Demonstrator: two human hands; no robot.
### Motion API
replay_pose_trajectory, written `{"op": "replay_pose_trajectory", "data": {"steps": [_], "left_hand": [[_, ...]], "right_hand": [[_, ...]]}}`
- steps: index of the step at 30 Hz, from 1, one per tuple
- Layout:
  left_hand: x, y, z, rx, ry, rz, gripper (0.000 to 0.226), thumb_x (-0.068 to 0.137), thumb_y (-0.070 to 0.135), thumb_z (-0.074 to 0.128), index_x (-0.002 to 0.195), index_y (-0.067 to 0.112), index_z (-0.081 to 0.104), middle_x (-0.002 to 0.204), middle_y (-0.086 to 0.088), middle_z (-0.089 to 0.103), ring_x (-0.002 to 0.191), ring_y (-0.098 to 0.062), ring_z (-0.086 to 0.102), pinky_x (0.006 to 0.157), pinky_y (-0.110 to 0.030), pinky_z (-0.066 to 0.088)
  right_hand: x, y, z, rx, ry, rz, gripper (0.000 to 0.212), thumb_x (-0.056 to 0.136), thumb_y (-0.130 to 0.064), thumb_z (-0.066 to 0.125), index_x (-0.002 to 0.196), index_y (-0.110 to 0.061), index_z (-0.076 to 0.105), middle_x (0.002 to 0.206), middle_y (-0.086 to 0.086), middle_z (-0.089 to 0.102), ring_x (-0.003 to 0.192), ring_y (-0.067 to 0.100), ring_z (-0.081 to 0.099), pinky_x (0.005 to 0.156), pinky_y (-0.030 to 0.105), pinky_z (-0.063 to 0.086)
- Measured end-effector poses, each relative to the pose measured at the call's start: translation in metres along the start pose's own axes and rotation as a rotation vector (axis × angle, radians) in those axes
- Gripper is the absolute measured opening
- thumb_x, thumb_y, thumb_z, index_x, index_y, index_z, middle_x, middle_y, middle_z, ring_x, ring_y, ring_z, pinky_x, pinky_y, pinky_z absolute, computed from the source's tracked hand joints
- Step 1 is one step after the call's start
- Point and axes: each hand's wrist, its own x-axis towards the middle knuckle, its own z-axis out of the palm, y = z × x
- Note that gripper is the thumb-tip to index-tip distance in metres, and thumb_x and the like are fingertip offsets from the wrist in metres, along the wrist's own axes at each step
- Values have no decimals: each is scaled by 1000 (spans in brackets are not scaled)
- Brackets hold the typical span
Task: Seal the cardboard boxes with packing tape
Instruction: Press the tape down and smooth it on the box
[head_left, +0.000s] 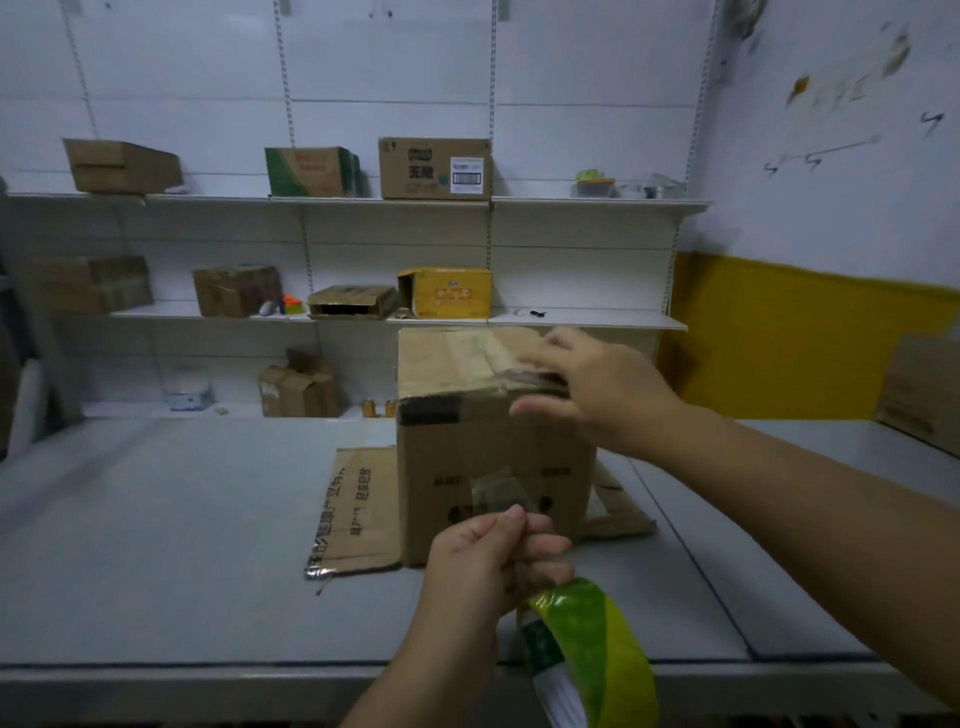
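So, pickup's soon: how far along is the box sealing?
Done: tape crosses the box top. In hand: right hand presses it over the front edge; left hand pinches the strip down the front, tape roll hanging below. Left: stick down and cut; an open-looking box waits on the shelf.

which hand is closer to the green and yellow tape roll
Left. The left hand is right against the tape roll; the right hand is up at the top edge of the cardboard box.

Box (493, 447) on table (156, 545), flattened cardboard (363, 509) left of it
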Motion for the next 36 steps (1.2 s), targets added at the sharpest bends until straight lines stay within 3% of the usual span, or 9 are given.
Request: {"op": "replay_pose_trajectory", "data": {"steps": [4, 8, 14, 17, 19, 24, 29, 32, 36], "left_hand": [[-2, -1, -12, 7, 27, 70, 26, 94, 20, 49, 93, 3, 68, 81, -17, 73, 64, -23, 70, 52, -24, 54], [-6, -3, -20, 1, 55, 95, 27, 95, 23, 47, 97, 7, 68, 85, -16, 74, 71, -23, 72, 52, -23, 53], [-7, -11, -7, -41, 46, 101, 25, 93, 23, 48, 98, 10, 68, 87, -16, 74, 75, -25, 72, 55, -24, 56], [-4, -14, -2, -28, 8, 103, 24, 91, 23, 49, 96, 13, 69, 87, -16, 74, 75, -25, 72, 58, -25, 56], [-3, -15, 3, -7, -18, 117, 26, 85, 27, 52, 92, 14, 73, 86, -16, 74, 77, -26, 72, 60, -26, 55], [-2, -12, 0, 84, -49, 209, 32, 72, 35, 55, 94, 21, 74, 85, -13, 74, 79, -25, 72, 63, -31, 56], [-2, -21, -7, 128, -56, 243, 33, 71, 31, 57, 100, 22, 70, 85, -6, 75, 80, -20, 72, 64, -27, 58], [-4, -28, -6, 185, 1, 395, 28, 72, 24, 61, 99, 24, 70, 87, -1, 75, 87, -15, 71, 71, -22, 56], [1, -29, -14, 284, 41, 486, 41, 70, 30, 71, 108, 16, 69, 93, 23, 71, 96, 3, 65, 86, -16, 51]], "right_hand": [[-61, 35, 17, 446, 84, 75, 21, 92, -45, 36, 101, -30, 48, 84, -14, 50, 72, 4, 49, 57, 23, 36], [-128, 81, 72, 155, -338, 178, 20, 95, -38, 48, 88, -25, 60, 87, -12, 53, 78, 6, 50, 66, 24, 37], [-147, 98, 106, 57, -163, 319, 16, 88, -39, 62, 87, -27, 74, 86, -11, 65, 88, 13, 60, 73, 28, 35], [-129, 53, 81, 807, 62, 489, 5, 87, -28, 67, 91, -29, 69, 91, -12, 69, 89, 2, 64, 77, 18, 44], [-111, 20, 58, 1314, -183, 418, 24, 86, -33, 63, 110, -32, 60, 107, -12, 69, 102, -1, 62, 84, 16, 48], [-98, -18, 57, 1747, -828, 261, 38, 89, -8, 48, 127, -5, 53, 117, 13, 64, 107, 24, 62, 92, 30, 50], [-89, -9, 49, 1285, -911, 301, 40, 87, -36, 60, 89, 4, 66, 93, 26, 65, 86, 41, 61, 85, 42, 49], [-80, -16, 30, 1057, -939, 241, 70, 76, -48, 60, 105, 16, 54, 114, 43, 46, 104, 59, 44, 96, 65, 37], [-73, -14, 6, 923, -937, 141, 41, 94, -31, 53, 101, 6, 68, 108, 31, 60, 97, 44, 56, 94, 50, 43]]}}
